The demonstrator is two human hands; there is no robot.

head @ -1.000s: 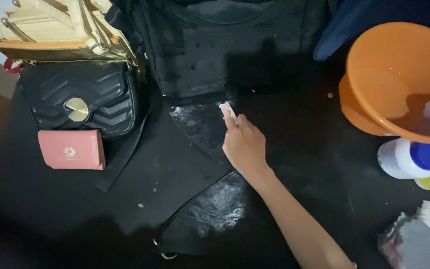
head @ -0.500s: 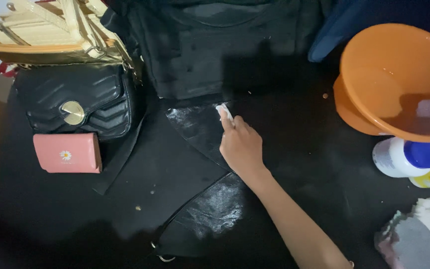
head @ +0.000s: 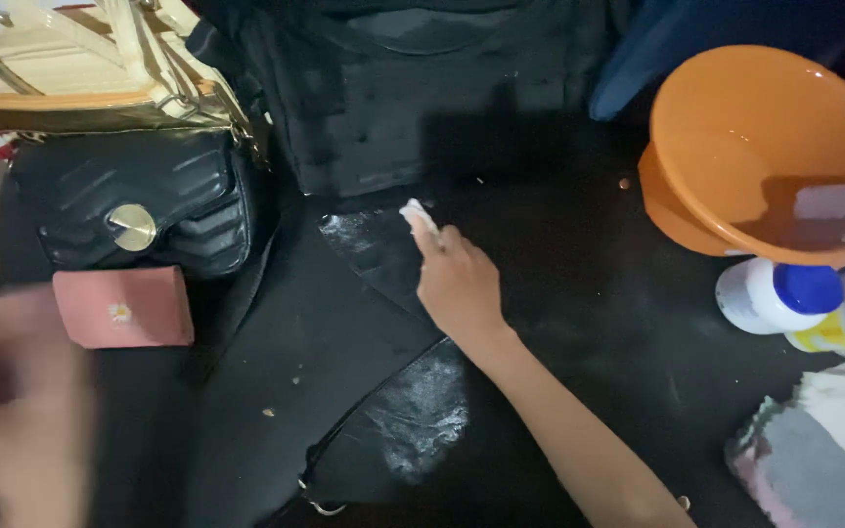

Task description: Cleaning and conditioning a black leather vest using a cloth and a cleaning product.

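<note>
Fingertips of the right hand pinch a small white pad, closed on it and pressed to the flat black bag lying on the dark table. Pad sits at the upper whitish smear, just below the big black bag at the back. To do it well, I'd judge: short, even strokes w/ steady pressure, work each patch till the haze clears, incl. the second chalky patch near the wrist. Left hand is a blur at lower left; can't tell if it holds anything. Orange basin and white bottle w/ blue cap stand to the right, well apart from the bag.
</note>
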